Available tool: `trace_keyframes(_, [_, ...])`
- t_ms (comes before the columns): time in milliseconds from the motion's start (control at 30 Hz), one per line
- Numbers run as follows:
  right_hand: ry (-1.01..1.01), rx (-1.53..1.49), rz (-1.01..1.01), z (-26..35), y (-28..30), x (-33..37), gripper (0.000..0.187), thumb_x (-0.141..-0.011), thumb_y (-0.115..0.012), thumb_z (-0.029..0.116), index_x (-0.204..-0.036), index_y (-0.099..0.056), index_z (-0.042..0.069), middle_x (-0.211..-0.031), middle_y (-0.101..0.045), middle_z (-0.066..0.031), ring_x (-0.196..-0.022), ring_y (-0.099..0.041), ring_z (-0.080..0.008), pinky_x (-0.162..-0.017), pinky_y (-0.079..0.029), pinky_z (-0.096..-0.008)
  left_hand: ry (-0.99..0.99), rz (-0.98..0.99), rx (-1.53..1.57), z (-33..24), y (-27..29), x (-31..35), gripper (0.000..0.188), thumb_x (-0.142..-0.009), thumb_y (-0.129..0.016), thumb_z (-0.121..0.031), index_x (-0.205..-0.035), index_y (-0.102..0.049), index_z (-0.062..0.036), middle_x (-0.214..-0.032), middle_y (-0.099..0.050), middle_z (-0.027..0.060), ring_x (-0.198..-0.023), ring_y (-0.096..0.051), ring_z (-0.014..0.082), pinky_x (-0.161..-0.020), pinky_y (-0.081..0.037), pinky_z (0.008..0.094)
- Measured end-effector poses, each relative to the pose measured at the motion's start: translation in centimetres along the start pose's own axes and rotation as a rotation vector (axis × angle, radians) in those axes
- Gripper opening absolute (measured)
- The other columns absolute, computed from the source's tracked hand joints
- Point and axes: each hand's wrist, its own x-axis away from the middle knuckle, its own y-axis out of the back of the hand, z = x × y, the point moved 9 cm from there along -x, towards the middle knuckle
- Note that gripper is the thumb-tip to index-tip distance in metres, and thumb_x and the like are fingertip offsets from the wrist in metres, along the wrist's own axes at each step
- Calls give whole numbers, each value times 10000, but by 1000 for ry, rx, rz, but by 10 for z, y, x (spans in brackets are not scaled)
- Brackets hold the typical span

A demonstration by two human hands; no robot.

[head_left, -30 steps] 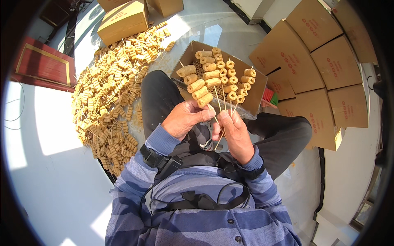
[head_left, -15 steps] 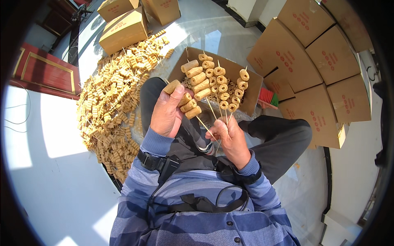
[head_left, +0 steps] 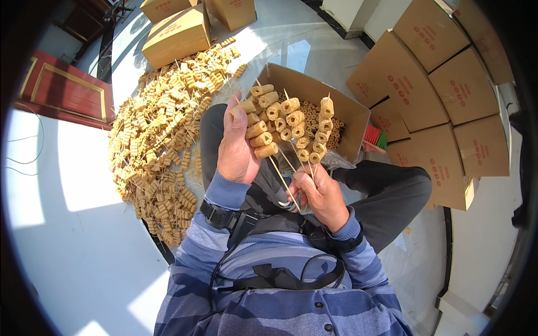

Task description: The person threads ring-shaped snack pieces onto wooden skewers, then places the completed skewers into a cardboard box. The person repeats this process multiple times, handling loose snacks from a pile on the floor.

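Several skewers (head_left: pixel 294 117) of tan, hollow tube-shaped rolls fan out above my lap, bare sticks pointing down toward me. My right hand (head_left: pixel 323 196) is closed round the lower ends of those sticks. Alongside the leftmost skewer, my left hand (head_left: pixel 234 150) is open, with its fingers stretched upward and its palm against the rolls. Part of its fingers is hidden behind the rolls. Just beyond the skewers stands an open cardboard box (head_left: pixel 350 120) holding many loose rolls (head_left: pixel 337 134), seen end-on as small rings.
A large heap of finished skewers (head_left: pixel 162 134) covers the floor to my left. Cardboard boxes stand behind it (head_left: pixel 176 36) and are stacked at the right (head_left: pixel 428 95). A red and green brush (head_left: pixel 374 137) lies beside the open box. My crossed legs (head_left: pixel 386 187) frame the work.
My left hand has loosened from its pinch on the end roll and flattened beside the skewers. The skewers have drawn closer together. My right hand keeps its hold.
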Motion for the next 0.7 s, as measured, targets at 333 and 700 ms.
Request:
trace_keyframes(333, [-200, -186, 66, -14, -8, 0, 355, -1080, -451, 338, -1151, -546, 4, -855, -702, -108, -715, -675, -135, -570, -503, -233, 34, -196, 198, 2, 41, -1, 390, -1057, -499, -410, -1213, -564, -58, -1062, -643, 72, -943, -647, 201, -850, -566, 347])
trace_keyframes(700, [-278, -174, 224, -19, -22, 3, 379, -1085, -437, 366, -1165, -550, 13, -844, -695, -90, -711, -669, -135, -563, -503, -229, 101, -189, 258, 12, 28, 3, 502, -1047, -471, -454, -1313, -536, -33, -1225, -643, 111, -1132, -638, 262, -997, -519, 428])
